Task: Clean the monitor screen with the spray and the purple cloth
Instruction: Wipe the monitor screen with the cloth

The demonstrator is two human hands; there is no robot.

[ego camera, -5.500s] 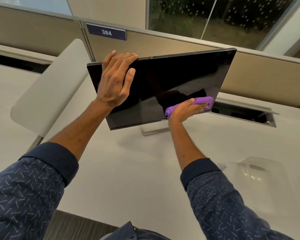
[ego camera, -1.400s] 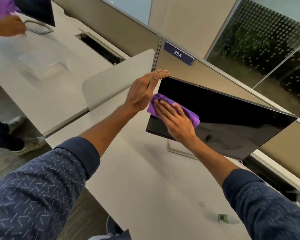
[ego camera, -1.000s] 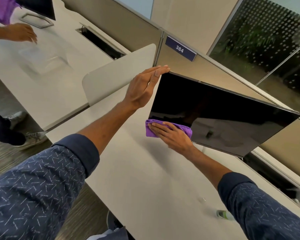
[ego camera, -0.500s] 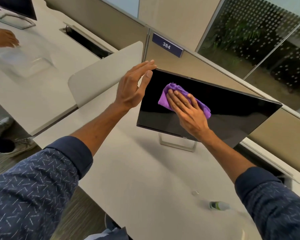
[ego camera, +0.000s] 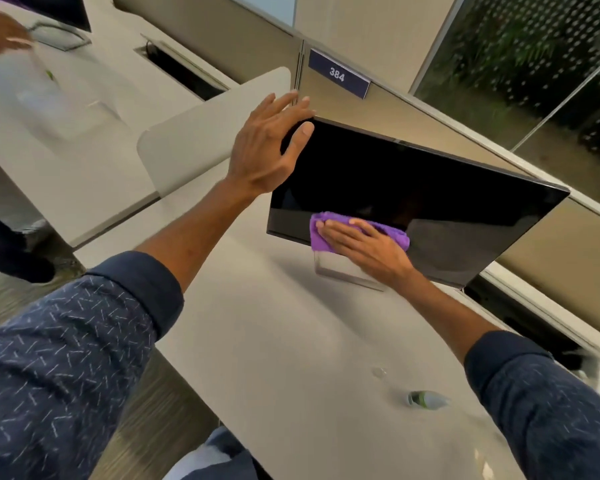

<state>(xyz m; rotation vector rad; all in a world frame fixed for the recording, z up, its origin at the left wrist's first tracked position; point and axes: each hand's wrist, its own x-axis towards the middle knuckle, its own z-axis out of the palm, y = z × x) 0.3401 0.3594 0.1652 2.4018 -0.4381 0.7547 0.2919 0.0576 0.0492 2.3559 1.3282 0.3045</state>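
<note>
Fingers [ego camera: 340,226] of your right hand [ego camera: 368,249] lie flat, pressing the cloth [ego camera: 395,233] on the screen [ego camera: 413,181] at its lower-left edge; its length runs away rightward. Your left hand [ego camera: 267,150], fingers straight, braces the top corner.

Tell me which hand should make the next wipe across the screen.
Right. The right hand lies flat on the purple cloth, pressing it against the lower part of the monitor screen, so it can likely sweep from there. The left hand braces the screen's top corner and touches no cloth.
</note>
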